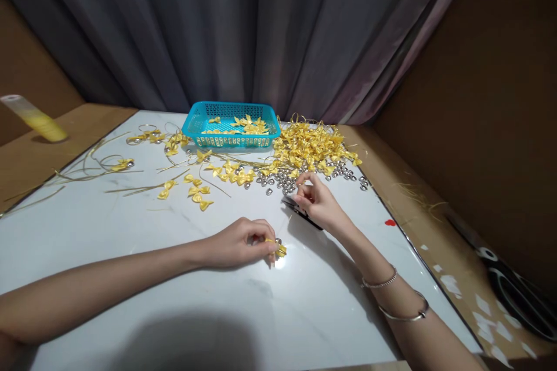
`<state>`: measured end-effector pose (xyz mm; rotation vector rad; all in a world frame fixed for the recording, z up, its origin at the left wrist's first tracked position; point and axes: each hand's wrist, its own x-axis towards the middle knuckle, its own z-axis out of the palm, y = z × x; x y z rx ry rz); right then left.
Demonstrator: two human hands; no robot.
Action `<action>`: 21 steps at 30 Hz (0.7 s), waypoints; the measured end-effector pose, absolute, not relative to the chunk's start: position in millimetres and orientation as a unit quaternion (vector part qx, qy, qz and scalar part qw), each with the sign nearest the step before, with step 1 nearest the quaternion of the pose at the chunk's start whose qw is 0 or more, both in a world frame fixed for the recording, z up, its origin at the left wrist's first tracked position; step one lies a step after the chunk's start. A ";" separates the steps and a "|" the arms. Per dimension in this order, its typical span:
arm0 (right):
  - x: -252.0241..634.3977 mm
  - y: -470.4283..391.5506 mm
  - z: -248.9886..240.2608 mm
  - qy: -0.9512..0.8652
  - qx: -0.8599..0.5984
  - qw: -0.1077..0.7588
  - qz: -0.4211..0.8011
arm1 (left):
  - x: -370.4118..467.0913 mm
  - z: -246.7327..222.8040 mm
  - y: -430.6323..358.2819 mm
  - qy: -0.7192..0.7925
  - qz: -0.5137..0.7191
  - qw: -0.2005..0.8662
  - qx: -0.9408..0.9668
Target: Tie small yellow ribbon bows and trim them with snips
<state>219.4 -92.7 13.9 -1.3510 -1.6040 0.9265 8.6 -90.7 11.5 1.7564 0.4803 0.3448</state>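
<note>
My left hand (246, 242) is closed in a pinch low over the table. Between its thumb and fingers sits a yellow ribbon bow (282, 251) with a small silver piece against it. Farther right, my right hand (317, 202) hovers with thumb and fingertips pressed together; whatever they may hold is too small to make out. Dark small snips (311, 220) show just below that hand, partly covered by it. Just beyond its fingertips, many small silver pieces (285, 181) are scattered before a heap of yellow bows (308, 145) with gold cords.
A blue basket (188, 127) with some bows stands at the back. Loose bows (199, 190) and gold cords (130, 190) lie on the left. A spool of yellow thread (47, 126) is far left. Large black scissors (517, 295) and paper scraps (483, 307) lie right.
</note>
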 end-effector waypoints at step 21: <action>217.7 -100.8 41.5 -0.704 -0.278 0.087 0.648 | 6.7 11.3 -72.6 0.206 0.094 0.736 0.638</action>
